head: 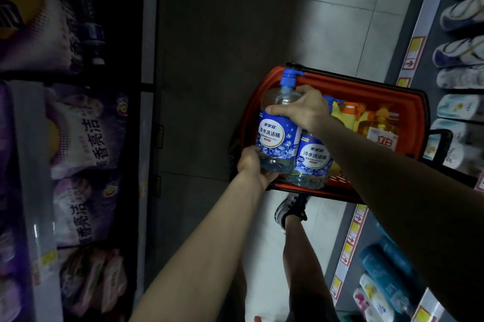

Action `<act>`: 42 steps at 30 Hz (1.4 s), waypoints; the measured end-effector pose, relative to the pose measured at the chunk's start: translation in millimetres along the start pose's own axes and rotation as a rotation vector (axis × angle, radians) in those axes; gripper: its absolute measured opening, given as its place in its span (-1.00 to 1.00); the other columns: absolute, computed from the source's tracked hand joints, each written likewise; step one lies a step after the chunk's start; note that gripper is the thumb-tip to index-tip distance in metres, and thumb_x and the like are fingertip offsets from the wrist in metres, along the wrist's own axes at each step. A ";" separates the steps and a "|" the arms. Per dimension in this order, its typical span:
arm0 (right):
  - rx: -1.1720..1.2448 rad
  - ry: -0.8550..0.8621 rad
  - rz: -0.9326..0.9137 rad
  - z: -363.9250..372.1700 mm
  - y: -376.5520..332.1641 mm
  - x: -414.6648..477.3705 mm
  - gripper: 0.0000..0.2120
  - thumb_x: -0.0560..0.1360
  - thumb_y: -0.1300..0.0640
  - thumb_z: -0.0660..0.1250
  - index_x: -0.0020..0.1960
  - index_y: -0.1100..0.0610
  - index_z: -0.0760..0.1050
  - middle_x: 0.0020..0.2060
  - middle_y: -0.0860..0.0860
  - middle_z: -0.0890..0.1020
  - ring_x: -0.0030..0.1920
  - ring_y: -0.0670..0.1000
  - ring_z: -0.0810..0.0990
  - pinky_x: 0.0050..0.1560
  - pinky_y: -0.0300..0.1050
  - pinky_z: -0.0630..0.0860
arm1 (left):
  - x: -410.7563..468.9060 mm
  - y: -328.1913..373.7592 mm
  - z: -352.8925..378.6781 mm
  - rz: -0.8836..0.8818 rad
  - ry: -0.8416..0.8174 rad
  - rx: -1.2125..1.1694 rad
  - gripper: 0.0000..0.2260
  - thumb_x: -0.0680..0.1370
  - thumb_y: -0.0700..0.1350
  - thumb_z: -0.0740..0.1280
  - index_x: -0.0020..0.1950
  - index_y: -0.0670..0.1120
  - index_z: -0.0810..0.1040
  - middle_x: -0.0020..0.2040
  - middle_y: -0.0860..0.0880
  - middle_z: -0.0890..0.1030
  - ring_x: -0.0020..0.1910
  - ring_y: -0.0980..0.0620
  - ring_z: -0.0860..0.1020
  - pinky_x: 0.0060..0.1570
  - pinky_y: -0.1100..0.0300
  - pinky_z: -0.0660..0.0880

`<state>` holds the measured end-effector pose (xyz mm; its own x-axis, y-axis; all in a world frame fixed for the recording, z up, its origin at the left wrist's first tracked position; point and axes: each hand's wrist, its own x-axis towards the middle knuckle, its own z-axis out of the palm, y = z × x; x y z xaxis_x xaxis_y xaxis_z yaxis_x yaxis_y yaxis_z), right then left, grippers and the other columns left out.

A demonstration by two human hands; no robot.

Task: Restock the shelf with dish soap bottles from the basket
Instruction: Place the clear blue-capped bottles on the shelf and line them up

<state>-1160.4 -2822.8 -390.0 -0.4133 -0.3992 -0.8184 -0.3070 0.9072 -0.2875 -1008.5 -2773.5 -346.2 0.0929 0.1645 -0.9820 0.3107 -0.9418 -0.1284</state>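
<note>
Both hands on 1 dish soap bottle [278, 135]: right hand [301, 109] grips its shoulder, left hand [255, 167] cups its base, beside the basket [392, 93].

Left hand [252, 164] fingers hidden under bottle [277, 135] base; second bottle [313, 162] neck behind right hand [301, 109].

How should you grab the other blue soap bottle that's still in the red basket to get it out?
Probably from above, round the narrow neck under its blue pump. The second bottle stands upright in the basket, the held bottle and the yellow bottles crowd its sides, and its belly looks wide and smooth. Once raised, support under the base would steady it.
</note>
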 end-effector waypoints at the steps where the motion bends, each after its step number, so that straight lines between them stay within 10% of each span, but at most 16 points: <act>1: 0.020 -0.001 -0.010 -1.6 1.3 -1.5 -0.01 0.06 -0.29 0.73 0.39 -0.01 0.51 0.11 -0.01 0.71 0.08 0.05 0.70 0.20 0.04 0.64 | 1.7 -2.4 -0.4 0.003 -0.010 -0.010 -0.74 0.65 -0.12 0.20 0.27 -0.13 0.58 0.21 -0.19 0.65 0.15 -0.18 0.63 0.20 -0.11 0.61; 21: 0.637 -0.016 -0.134 -97.7 10.8 -126.5 -0.07 0.05 0.01 0.80 0.35 0.07 0.52 0.00 0.01 0.77 -0.18 0.02 0.80 -0.20 -0.03 0.74 | -111.9 -42.5 -16.9 0.193 -0.136 0.026 -0.61 0.62 -0.11 0.24 0.40 -0.19 0.59 0.30 -0.26 0.67 0.32 -0.27 0.63 0.40 -0.25 0.52; 29: 0.801 0.056 -0.266 -169.4 -6.4 -226.0 -0.02 -0.06 -0.04 0.77 0.32 0.06 0.55 0.10 0.03 0.75 -0.03 0.05 0.80 -0.06 0.03 0.74 | -220.3 -51.9 -45.1 0.273 -0.290 0.088 -0.75 0.69 -0.07 0.19 0.07 -0.18 0.61 -0.23 -0.11 0.67 -0.34 -0.01 0.63 -0.19 0.03 0.68; 32: 0.842 0.064 -0.319 -196.7 -16.4 -261.7 0.03 -0.06 -0.01 0.78 0.38 0.09 0.53 0.14 0.04 0.74 0.03 0.10 0.79 0.07 0.14 0.73 | -260.9 -48.0 -51.3 0.262 -0.385 0.099 -0.81 0.66 -0.09 0.21 0.02 -0.16 0.56 -0.15 -0.14 0.55 -0.21 -0.06 0.55 0.09 -0.07 0.62; 37: 0.879 0.075 -0.456 -242.8 -40.4 -311.9 0.03 -0.04 0.00 0.77 0.39 0.11 0.55 0.15 0.07 0.74 0.10 0.11 0.77 0.13 0.12 0.71 | -321.0 -39.4 -54.0 0.339 -0.476 0.148 -0.79 0.66 -0.07 0.25 0.07 -0.19 0.59 -0.14 -0.18 0.62 -0.28 -0.08 0.59 -0.21 0.06 0.67; 42: 0.847 0.055 -0.592 -293.1 -70.7 -362.9 -0.06 -0.03 0.01 0.78 0.32 0.02 0.56 0.07 0.01 0.78 0.02 0.10 0.79 -0.08 0.00 0.71 | -381.1 -14.0 -55.3 0.592 -0.605 0.448 -0.68 0.55 0.10 0.36 0.15 -0.07 0.70 -0.02 -0.06 0.77 -0.03 -0.05 0.65 0.04 0.07 0.51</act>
<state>-1239.9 -2780.9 73.1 -0.4373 -0.7982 -0.4143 0.2211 0.3511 -0.9099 -996.0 -2806.9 37.5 -0.4245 -0.4355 -0.7938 -0.0325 -0.8688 0.4941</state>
